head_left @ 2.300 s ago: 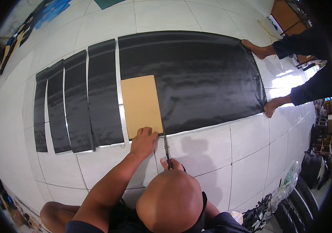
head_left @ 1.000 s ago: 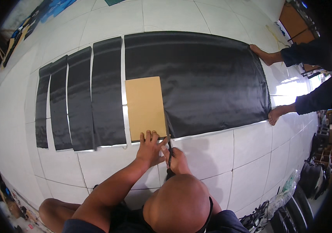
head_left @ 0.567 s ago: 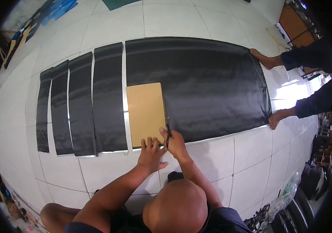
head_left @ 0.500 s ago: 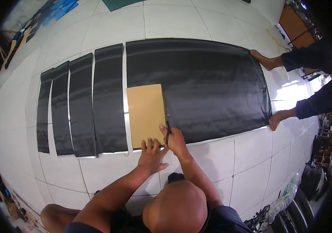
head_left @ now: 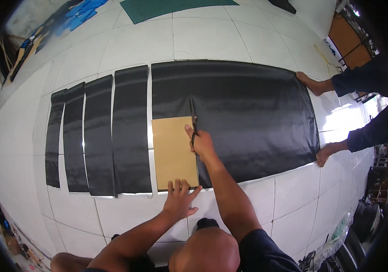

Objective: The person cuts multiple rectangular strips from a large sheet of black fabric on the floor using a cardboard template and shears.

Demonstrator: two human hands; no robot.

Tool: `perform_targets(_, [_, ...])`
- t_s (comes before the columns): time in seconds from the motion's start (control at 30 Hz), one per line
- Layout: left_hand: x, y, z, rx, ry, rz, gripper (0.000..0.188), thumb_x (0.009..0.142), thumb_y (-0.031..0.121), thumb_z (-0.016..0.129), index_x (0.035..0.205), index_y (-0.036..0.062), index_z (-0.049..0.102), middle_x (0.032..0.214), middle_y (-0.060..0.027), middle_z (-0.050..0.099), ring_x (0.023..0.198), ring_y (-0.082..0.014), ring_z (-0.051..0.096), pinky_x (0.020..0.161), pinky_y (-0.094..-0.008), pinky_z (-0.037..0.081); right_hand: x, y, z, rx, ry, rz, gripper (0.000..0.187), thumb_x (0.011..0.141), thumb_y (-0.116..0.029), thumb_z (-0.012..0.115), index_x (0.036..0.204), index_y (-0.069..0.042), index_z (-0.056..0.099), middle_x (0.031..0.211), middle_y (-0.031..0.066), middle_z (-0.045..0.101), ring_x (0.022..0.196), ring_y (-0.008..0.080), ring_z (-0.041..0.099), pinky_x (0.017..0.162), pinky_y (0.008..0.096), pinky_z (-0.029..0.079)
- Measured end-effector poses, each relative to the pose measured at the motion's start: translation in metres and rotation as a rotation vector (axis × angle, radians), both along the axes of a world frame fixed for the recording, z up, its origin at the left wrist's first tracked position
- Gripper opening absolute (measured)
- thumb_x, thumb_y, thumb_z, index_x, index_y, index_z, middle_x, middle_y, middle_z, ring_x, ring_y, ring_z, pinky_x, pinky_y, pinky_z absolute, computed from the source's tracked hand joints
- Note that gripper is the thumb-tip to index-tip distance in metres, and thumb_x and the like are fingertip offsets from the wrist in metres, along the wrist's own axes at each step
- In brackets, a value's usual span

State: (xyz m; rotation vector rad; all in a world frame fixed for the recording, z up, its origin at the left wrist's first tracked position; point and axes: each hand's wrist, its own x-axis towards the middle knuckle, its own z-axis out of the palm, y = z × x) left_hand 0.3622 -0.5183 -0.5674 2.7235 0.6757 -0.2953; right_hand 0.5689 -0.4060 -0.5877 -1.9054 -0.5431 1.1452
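Observation:
A large sheet of black fabric (head_left: 257, 113) lies on the tiled floor, and a tan cardboard rectangle (head_left: 173, 149) rests on its left part. My right hand (head_left: 202, 144) is closed round dark scissors (head_left: 194, 122), whose blades point away from me into the fabric at the cardboard's right edge. From there a cut runs back to the near edge. My left hand (head_left: 179, 199) is spread, its fingertips pressing on the near end of the cardboard. Left of the sheet, several separate black fabric strips (head_left: 131, 131) lie side by side.
Another person's bare feet (head_left: 323, 155) stand on the right edge of the fabric. A green mat (head_left: 171, 9) lies on the far floor, with blue material (head_left: 82, 14) at the far left. Clear plastic wrapping (head_left: 336, 235) and dark items are at the near right.
My right hand and the scissors have moved away from me along the cardboard's right edge, lengthening the cut. My left hand stays on the cardboard's near end. The whole view has shifted slightly.

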Motion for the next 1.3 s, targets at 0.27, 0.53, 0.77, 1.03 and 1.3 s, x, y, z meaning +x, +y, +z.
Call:
perform_targets(0.27, [-0.001, 0.002, 0.004, -0.045, 0.007, -0.002, 0.083, 0.084, 0.057, 0.071, 0.155, 0.0259, 0.043, 0.139, -0.0338, 0.042, 0.131, -0.0566, 0.04, 0.108, -0.0727, 0.031, 0.028, 0.073, 0.0, -0.067, -0.081, 0.07, 0.074, 0.091, -0.071, 0.058, 0.077, 0.002, 0.063, 0.062, 0.014, 0.062, 0.058, 0.0255, 0.064, 0.061, 0.038, 0.049])
perform_targets(0.53, [0.002, 0.004, 0.005, -0.04, 0.042, 0.013, 0.08, 0.085, 0.058, 0.07, 0.154, 0.028, 0.044, 0.137, -0.0328, 0.043, 0.13, -0.0559, 0.042, 0.107, -0.073, 0.032, 0.055, 0.143, 0.002, 0.039, 0.039, 0.019, 0.062, 0.089, -0.063, 0.07, 0.073, -0.004, 0.057, 0.062, 0.0051, 0.055, 0.048, 0.0147, 0.052, 0.048, 0.0327, 0.042])
perform_targets(0.77, [0.003, 0.003, 0.004, -0.055, 0.038, 0.038, 0.08, 0.085, 0.059, 0.07, 0.154, 0.0299, 0.043, 0.137, -0.0309, 0.044, 0.13, -0.053, 0.042, 0.108, -0.0723, 0.031, 0.077, 0.202, 0.007, 0.104, 0.011, 0.026, 0.058, 0.09, -0.059, 0.072, 0.075, -0.004, 0.06, 0.061, 0.0028, 0.054, 0.048, 0.0143, 0.05, 0.048, 0.0307, 0.042])
perform_targets(1.03, [-0.01, 0.012, 0.014, -0.108, -0.133, 0.185, 0.08, 0.086, 0.056, 0.07, 0.153, 0.0205, 0.044, 0.135, -0.0287, 0.049, 0.13, -0.048, 0.044, 0.114, -0.063, 0.03, 0.086, 0.161, 0.042, 0.348, -0.039, 0.022, 0.054, 0.095, -0.055, 0.068, 0.08, -0.004, 0.057, 0.065, 0.0035, 0.056, 0.054, 0.014, 0.054, 0.052, 0.0316, 0.043])
perform_targets(1.3, [0.018, 0.079, 0.034, -0.136, -0.097, 1.142, 0.101, 0.079, 0.042, 0.085, 0.154, 0.0021, 0.031, 0.126, -0.0246, 0.049, 0.113, -0.0399, 0.052, 0.101, -0.0508, 0.046, 0.088, -0.007, 0.047, 0.114, -0.206, 0.178, 0.051, 0.096, -0.053, 0.068, 0.08, -0.008, 0.053, 0.062, 0.0009, 0.054, 0.055, 0.0125, 0.054, 0.053, 0.0298, 0.043])
